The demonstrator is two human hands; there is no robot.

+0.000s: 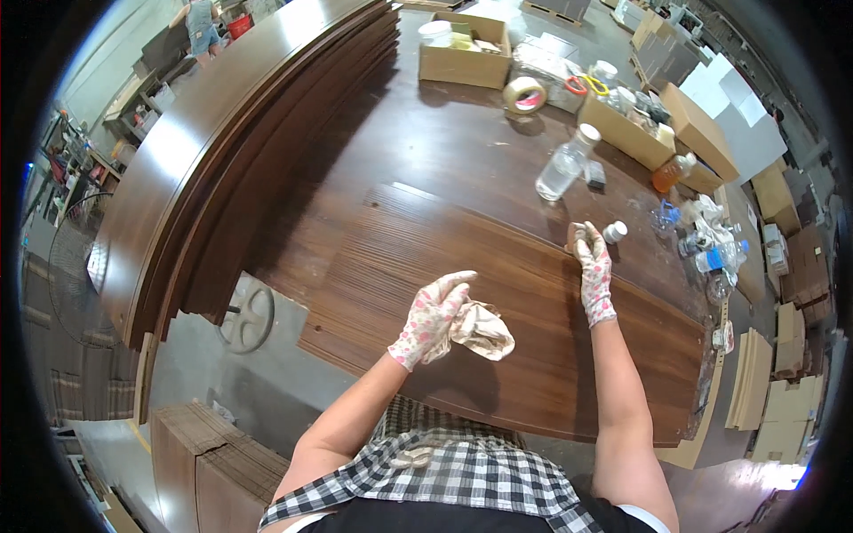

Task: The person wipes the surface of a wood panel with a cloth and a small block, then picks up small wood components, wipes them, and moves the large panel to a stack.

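Right hand is closed around a small bottle; its cap sits just at 2 o'clock (left hand clutches a rag).

Object in the right hand, too small to identify.

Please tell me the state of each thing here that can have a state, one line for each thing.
left hand: gloved, holding a crumpled rag
right hand: gloved, resting on the wooden panel, closed around something small
small bottle: upright, capped, just beside the right hand
clear plastic bottle: capped, leaning
tape roll: lying flat on the table
cardboard box: open, with things inside
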